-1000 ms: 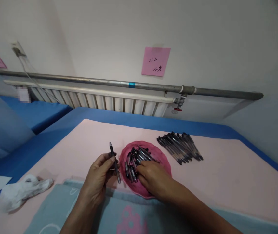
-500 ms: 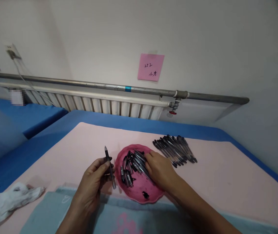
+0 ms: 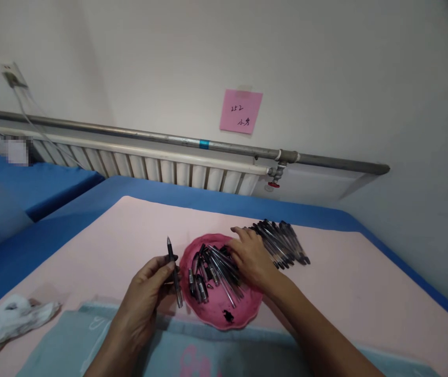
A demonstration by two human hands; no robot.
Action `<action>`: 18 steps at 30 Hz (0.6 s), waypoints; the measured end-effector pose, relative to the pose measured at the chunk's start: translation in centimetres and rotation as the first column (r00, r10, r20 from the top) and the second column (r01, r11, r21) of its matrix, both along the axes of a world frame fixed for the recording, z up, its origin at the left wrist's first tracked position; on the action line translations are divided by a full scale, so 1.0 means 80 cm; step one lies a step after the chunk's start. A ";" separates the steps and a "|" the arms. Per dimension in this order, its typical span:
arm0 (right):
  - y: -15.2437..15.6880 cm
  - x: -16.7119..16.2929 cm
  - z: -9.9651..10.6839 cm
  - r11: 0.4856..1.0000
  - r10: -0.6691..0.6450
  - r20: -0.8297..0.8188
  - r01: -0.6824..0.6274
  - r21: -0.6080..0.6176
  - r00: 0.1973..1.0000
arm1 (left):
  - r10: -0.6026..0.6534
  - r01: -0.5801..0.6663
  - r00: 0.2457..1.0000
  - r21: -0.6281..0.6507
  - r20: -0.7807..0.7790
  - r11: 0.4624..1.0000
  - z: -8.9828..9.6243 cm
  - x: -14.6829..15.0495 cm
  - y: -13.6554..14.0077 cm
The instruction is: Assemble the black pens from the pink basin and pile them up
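Observation:
My left hand (image 3: 155, 280) is closed on a pen (image 3: 174, 275) with a dark grip, its pointed tip up and uncapped. Beside it, a pink bowl (image 3: 211, 320) with a wavy rim holds loose clear pen barrels (image 3: 221, 269), dark caps (image 3: 201, 289) and a small black clump (image 3: 228, 315). Over the bowl's right rim is my right hand (image 3: 253, 256), fingers apart and pointing left, with nothing visible between them. It partly covers the barrels below. Just beyond it, a row of capped pens (image 3: 281, 243) lies side by side.
A pink mat (image 3: 145, 225) covers the blue table (image 3: 192, 196). A blue-grey cloth (image 3: 137, 345) lies along the near side, and a stained white cloth (image 3: 7, 324) at the left. Behind stand a radiator (image 3: 168, 170) and a metal pipe (image 3: 141, 137) on the wall.
My right hand has lifted and loosened, its fingers now spread. The barrels in the bowl have fanned out. My left hand keeps the pen; the view has shifted slightly.

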State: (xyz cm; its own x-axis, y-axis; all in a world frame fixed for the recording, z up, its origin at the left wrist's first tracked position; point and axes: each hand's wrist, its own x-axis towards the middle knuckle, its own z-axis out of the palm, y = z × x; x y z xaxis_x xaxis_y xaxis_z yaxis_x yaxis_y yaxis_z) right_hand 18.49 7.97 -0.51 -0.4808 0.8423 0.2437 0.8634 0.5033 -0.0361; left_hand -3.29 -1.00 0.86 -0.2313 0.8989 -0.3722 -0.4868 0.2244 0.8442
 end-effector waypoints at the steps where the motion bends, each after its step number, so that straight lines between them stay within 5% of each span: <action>1: 0.001 -0.001 0.000 1.000 0.022 0.013 -0.022 -0.014 1.000 | -0.006 0.006 1.000 -0.001 0.001 1.000 0.000 0.001 0.000; 9: 0.006 -0.011 0.004 0.996 0.042 0.116 -0.034 -0.078 0.992 | -0.028 0.028 1.000 0.000 -0.004 1.000 -0.002 0.001 0.001; 18: 0.003 -0.009 0.006 0.999 0.014 0.003 -0.014 0.044 1.000 | 0.014 -0.014 0.999 -0.006 0.029 1.000 -0.001 0.000 0.000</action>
